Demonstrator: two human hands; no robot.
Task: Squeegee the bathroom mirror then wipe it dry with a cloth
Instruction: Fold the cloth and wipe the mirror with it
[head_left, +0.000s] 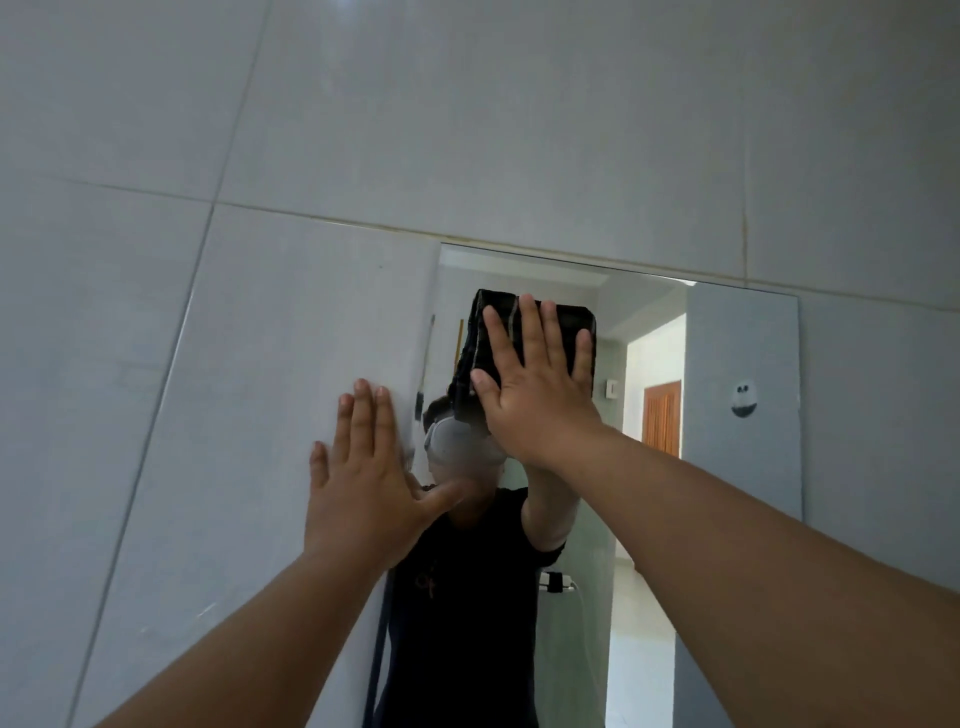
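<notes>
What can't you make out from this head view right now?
- Squeegee: none in the head view.
- Glass beneath the dark folded cloth: hidden by cloth and right hand.
- Frameless wall mirror bottom: cut off by frame edge.
- Left hand: on tile or mirror edge, unclear.
- Wetness: unreadable.

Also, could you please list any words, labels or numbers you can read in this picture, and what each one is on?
No text can be read.
Sticker on the mirror: a cartoon face, no words.
Shirt in the reflection: a small orange mark, too blurred to read.
Cloth: stripes only.
</notes>
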